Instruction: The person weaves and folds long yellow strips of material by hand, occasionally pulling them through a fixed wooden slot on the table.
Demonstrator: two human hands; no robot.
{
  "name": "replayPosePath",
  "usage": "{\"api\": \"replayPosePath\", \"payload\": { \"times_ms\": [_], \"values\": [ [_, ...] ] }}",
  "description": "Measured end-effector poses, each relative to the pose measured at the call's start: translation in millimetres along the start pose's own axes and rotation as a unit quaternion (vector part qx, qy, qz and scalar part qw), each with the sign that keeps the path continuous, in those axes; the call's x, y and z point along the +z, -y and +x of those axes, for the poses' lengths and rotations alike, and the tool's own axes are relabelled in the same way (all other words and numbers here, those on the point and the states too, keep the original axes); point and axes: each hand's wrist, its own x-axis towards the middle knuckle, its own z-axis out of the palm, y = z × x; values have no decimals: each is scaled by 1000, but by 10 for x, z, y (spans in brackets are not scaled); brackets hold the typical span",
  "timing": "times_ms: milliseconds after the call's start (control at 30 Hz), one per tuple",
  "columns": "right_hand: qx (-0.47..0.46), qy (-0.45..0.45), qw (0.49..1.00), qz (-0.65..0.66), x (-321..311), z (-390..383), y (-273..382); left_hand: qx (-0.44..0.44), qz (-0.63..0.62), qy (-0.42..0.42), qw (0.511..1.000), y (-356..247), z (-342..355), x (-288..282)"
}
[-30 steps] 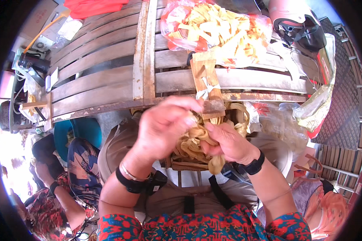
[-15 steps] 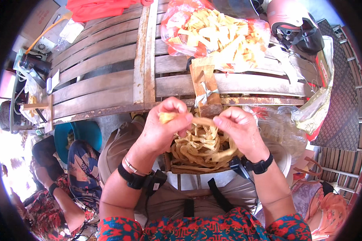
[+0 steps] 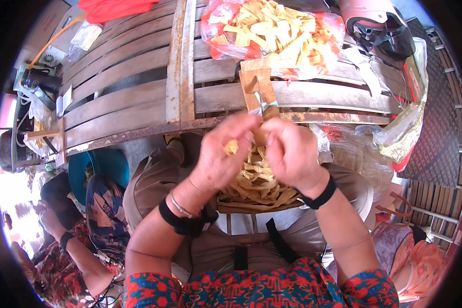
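My left hand (image 3: 222, 154) is curled shut around a pale yellow strip, whose bunched end (image 3: 231, 148) shows in the palm. Close beside it, fingertips near the left's, my right hand (image 3: 295, 154) is closed, its back turned up. Motion smears both hands, and what the right fingers pinch is hidden. Below them, a container (image 3: 259, 209) between my knees holds a heap of long yellowish strips (image 3: 264, 179), partly covered by my hands. Just beyond my fingers, a wooden board (image 3: 255, 84) with a light tie (image 3: 263, 104) around it reaches over the table edge.
A red-and-clear plastic bag (image 3: 215, 36) lies spread on the slatted table (image 3: 133, 79), full of similar strips (image 3: 277, 31). A pink helmet (image 3: 367, 15) stands at the far right. To the left are a teal tub (image 3: 113, 167) and another person's arm (image 3: 87, 262).
My hands have come together and slightly up. The strip that stretched between them is now mostly hidden, and my right hand has rolled over. The whole view has shifted slightly.
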Motion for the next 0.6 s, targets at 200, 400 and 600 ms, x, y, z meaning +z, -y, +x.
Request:
{"api": "replayPosePath", "payload": {
  "times_ms": [200, 400, 600],
  "values": [
    [-96, 58, 977, 179, -214, -40, 51, -442, -284, 344, 778, -437, -132, 93],
    [222, 140, 949, 178, -310, 29, 131, -224, -240, 401, 855, -596, 133, -371],
    [577, 230, 415, 665, -172, -208, 122, 145, 136, 218, 955, -270, 86, -228]
  ]
}}
